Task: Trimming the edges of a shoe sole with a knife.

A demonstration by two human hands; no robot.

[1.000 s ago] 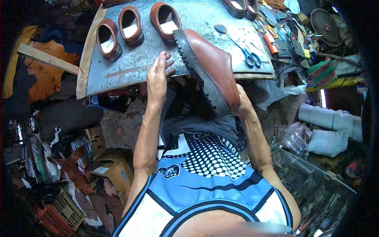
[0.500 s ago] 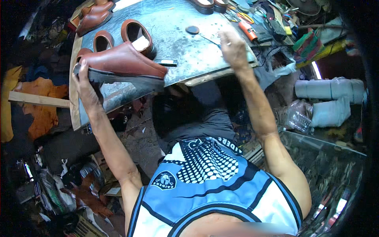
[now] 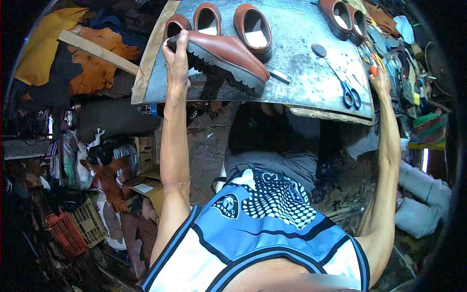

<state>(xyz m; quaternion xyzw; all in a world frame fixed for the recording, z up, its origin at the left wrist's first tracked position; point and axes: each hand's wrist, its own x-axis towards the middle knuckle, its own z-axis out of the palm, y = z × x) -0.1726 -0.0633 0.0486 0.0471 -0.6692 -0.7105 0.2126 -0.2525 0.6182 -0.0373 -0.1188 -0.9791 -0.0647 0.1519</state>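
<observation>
My left hand is closed on the heel end of a brown leather shoe, which is tilted so that its black ridged sole shows, with its toe to the right. The shoe is over the near left part of the worktable. At the table's right edge, my right hand has its fingers on an orange cylindrical tool; the hand covers most of it. Scissors with blue handles lie to the left of that hand. A small dark oval piece lies beyond them.
Brown shoes stand behind the held one, and another pair is at the far right. A small flat dark-and-silver item lies near the held toe. Mixed tools crowd the right side. A wooden bar juts out left.
My right hand has moved right, from above the tabletop to the orange tool, and the scissors now show. My left hand has tipped the shoe so more sole shows. The view has shifted.
</observation>
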